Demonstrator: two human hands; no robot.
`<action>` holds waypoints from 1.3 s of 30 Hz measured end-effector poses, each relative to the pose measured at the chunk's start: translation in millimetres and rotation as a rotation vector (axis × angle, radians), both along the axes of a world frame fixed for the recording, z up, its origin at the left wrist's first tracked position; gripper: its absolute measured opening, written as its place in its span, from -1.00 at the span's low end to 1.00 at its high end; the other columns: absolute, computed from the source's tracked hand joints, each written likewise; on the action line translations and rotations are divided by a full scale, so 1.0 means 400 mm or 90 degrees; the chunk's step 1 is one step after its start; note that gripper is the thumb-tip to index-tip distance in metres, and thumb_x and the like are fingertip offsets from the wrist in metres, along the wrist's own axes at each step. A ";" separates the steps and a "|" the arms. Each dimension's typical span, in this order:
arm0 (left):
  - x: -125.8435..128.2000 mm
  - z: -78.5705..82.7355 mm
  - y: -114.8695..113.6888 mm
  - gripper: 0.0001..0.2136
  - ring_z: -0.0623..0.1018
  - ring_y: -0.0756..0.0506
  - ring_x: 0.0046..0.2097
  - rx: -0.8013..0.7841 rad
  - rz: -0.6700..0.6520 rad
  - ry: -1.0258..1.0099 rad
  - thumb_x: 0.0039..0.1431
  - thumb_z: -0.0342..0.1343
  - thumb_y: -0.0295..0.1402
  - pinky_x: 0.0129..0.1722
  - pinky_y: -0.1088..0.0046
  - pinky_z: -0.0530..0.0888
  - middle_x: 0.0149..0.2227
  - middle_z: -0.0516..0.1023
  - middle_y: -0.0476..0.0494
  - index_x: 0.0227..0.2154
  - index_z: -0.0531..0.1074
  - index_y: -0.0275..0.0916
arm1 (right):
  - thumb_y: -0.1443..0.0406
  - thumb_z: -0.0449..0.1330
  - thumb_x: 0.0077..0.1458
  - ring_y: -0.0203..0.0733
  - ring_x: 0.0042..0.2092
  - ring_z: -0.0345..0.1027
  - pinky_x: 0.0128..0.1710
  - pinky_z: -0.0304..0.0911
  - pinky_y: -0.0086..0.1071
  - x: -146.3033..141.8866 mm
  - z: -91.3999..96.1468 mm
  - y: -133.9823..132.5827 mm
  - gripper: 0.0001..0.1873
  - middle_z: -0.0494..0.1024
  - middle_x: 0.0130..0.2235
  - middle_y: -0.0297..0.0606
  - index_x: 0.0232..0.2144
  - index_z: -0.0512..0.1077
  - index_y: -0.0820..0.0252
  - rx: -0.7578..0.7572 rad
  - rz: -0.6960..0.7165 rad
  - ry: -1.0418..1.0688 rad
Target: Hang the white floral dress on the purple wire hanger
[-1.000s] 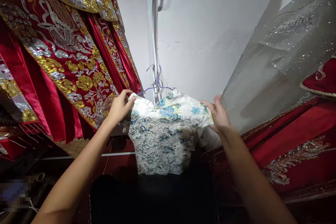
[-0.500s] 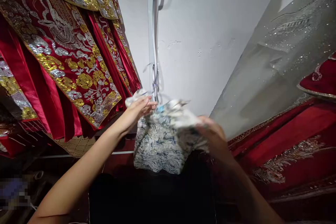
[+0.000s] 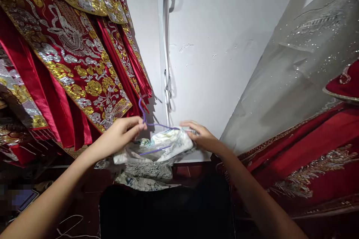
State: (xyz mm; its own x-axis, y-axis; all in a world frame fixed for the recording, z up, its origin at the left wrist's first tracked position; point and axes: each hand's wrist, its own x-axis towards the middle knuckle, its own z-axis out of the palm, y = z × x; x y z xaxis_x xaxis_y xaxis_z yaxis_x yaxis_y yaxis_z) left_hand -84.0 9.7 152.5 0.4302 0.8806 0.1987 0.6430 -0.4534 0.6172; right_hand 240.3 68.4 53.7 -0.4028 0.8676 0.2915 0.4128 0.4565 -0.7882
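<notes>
A small white garment with blue and green floral brocade lies bunched and tipped flat between my hands. A thin purple wire hanger sticks out of it, hook pointing up to the left. My left hand pinches the hanger near its hook at the garment's left side. My right hand grips the garment's right shoulder, fingers curled over the cloth. The lower part of the garment droops below my hands.
Red robes with gold and silver embroidery hang close on the left. A grey sequined sheer fabric and more red embroidered cloth hang on the right. A white wall with a vertical metal strip is straight ahead.
The garment hung upright and spread out a second ago; now it is lowered, tipped flat and bunched. The hanger has swung so its hook points left, and my left hand has shifted onto it.
</notes>
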 end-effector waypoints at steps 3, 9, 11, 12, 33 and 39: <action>-0.001 0.012 0.061 -0.78 0.52 -0.07 -0.32 0.209 0.108 -0.057 0.29 0.07 -0.19 -0.25 0.42 0.42 -0.36 0.55 -0.06 -0.27 0.51 -0.23 | -0.06 0.14 0.17 -0.09 -0.25 0.44 -0.26 0.33 -0.32 -0.011 0.009 0.050 -0.54 0.56 -0.34 -0.25 -0.40 0.55 0.20 -0.071 0.052 0.089; 0.052 -0.041 0.118 -0.85 0.49 -0.15 -0.11 0.652 0.195 -0.140 0.20 0.15 -0.39 -0.09 0.28 0.41 -0.20 0.55 -0.18 -0.17 0.48 -0.23 | 0.01 0.45 -0.22 -0.18 -0.41 0.43 -0.40 0.30 -0.37 -0.013 0.139 0.183 -0.59 0.59 -0.42 -0.28 -0.43 0.56 0.19 -0.038 -0.065 0.405; 0.080 -0.098 0.107 -0.87 0.49 -0.11 -0.21 0.652 0.124 -0.145 0.21 0.11 -0.46 -0.18 0.33 0.42 -0.28 0.54 -0.14 -0.18 0.46 -0.22 | 0.04 0.49 -0.27 -0.19 -0.47 0.41 -0.44 0.30 -0.36 -0.001 0.180 0.214 -0.58 0.57 -0.48 -0.29 -0.43 0.55 0.20 -0.058 -0.082 0.467; 0.096 -0.135 0.100 -0.86 0.49 -0.09 -0.25 0.614 0.079 -0.140 0.22 0.09 -0.48 -0.22 0.36 0.41 -0.29 0.55 -0.13 -0.18 0.46 -0.21 | 0.05 0.50 -0.28 -0.18 -0.48 0.42 -0.45 0.31 -0.35 0.009 0.191 0.223 -0.58 0.57 -0.49 -0.29 -0.43 0.55 0.20 -0.061 -0.095 0.491; 0.284 -0.489 0.079 -0.75 0.49 -0.18 -0.32 0.031 0.099 -0.227 0.36 -0.10 -0.21 -0.29 0.35 0.33 -0.38 0.51 -0.14 -0.17 0.46 -0.15 | 0.11 0.24 0.08 0.03 -0.04 0.41 0.03 0.31 -0.05 0.062 -0.162 0.054 -0.63 0.52 -0.06 -0.07 -0.10 0.47 0.16 0.255 -0.623 0.368; 0.304 -0.429 0.031 -0.66 0.41 -0.07 -0.46 -0.126 0.024 -0.422 0.33 -0.04 -0.24 -0.41 0.41 0.33 -0.41 0.51 -0.07 0.12 0.35 -0.12 | 0.08 0.23 0.09 0.19 -0.13 0.47 -0.09 0.41 0.12 -0.127 -0.355 -0.103 -0.76 0.58 -0.21 -0.17 -0.15 0.46 -0.15 -0.036 -0.226 0.275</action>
